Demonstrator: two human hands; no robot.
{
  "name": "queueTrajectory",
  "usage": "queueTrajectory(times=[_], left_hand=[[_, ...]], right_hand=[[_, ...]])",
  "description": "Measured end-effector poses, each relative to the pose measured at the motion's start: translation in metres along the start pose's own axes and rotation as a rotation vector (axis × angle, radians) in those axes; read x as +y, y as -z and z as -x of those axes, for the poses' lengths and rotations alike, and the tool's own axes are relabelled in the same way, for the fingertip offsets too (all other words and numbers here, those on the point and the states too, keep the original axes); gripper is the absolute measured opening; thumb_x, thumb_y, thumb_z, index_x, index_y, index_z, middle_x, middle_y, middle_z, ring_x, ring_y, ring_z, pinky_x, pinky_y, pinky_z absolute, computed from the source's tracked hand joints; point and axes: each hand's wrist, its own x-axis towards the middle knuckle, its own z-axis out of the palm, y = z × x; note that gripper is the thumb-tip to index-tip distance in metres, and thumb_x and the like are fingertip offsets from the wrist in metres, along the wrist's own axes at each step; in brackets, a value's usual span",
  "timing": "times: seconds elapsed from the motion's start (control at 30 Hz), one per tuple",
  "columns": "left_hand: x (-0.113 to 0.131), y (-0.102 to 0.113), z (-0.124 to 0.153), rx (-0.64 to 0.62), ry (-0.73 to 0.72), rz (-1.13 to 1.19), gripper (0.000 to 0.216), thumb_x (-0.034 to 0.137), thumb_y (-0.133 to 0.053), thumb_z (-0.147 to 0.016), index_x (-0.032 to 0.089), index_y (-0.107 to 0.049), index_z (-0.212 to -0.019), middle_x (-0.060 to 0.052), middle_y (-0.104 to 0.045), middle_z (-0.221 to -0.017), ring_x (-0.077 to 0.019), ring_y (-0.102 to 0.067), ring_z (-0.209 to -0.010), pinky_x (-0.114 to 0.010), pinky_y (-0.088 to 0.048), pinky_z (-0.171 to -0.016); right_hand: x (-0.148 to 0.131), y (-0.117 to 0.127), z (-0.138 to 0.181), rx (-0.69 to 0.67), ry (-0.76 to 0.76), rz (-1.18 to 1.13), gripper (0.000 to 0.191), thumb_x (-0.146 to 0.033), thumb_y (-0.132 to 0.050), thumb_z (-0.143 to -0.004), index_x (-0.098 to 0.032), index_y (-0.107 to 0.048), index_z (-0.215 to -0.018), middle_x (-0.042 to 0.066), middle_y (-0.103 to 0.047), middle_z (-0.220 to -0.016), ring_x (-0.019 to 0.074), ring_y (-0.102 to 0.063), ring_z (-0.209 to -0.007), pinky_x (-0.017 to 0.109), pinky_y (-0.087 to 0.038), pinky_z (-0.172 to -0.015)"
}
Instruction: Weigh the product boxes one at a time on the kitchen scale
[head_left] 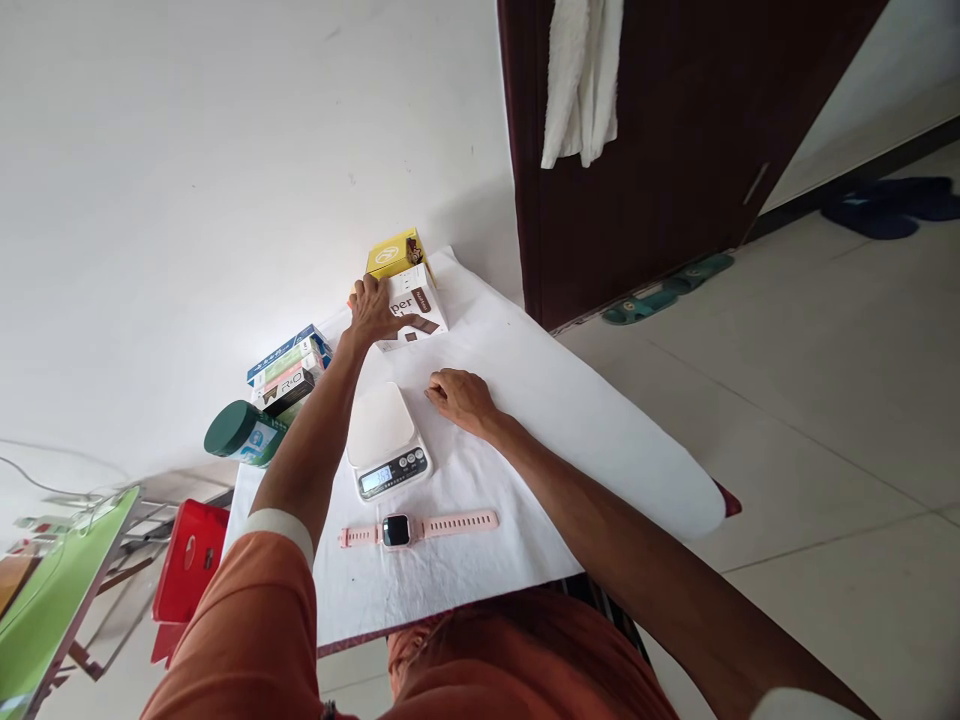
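My left hand [373, 312] reaches to the far side of the table and grips a white box [429, 308] with brown print, thumb across its front and fingers over its left edge. Right behind that box stands a yellow box [394, 255]. My right hand [463, 400] rests on the white cloth with its fingers curled in, and nothing shows in it. Between my forearms sits a white kitchen scale [382, 425] with a bare platform and a lit display whose digits are hard to read. A pink-strapped smartwatch [396, 531] lies flat in front of the scale.
Several small boxes [289, 370] and a green-lidded jar [244, 432] stand along the table's left side, by the wall. A red plastic stool [187, 565] and a green table [71, 590] are at left. Behind the white-clothed table [540, 400] is a dark door [660, 130].
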Motion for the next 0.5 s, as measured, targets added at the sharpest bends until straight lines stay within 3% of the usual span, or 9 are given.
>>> queueTrajectory(times=[0.33,0.5], left_hand=[[-0.017,0.018,0.001,-0.026,-0.039,0.046,0.080,0.036,-0.096,-0.056,0.024,-0.053,-0.122,-0.017,-0.050,-0.132,-0.0417,-0.048,-0.126,-0.055,-0.045,-0.100],[-0.019,0.035,0.017,-0.003,-0.102,0.103,0.071,0.035,-0.089,-0.066,0.025,-0.050,-0.124,-0.013,-0.058,-0.123,-0.0372,-0.058,-0.119,-0.052,-0.047,-0.098]], right_hand=[[0.003,-0.002,-0.002,0.003,0.005,-0.017,0.023,-0.022,-0.050,-0.099,-0.020,-0.070,-0.087,0.006,-0.074,-0.097,0.0169,-0.062,-0.083,0.028,-0.034,-0.069],[0.006,-0.004,-0.003,0.012,0.003,-0.038,0.023,-0.023,-0.051,-0.098,-0.021,-0.070,-0.085,0.004,-0.075,-0.094,0.0167,-0.062,-0.082,0.028,-0.034,-0.068]])
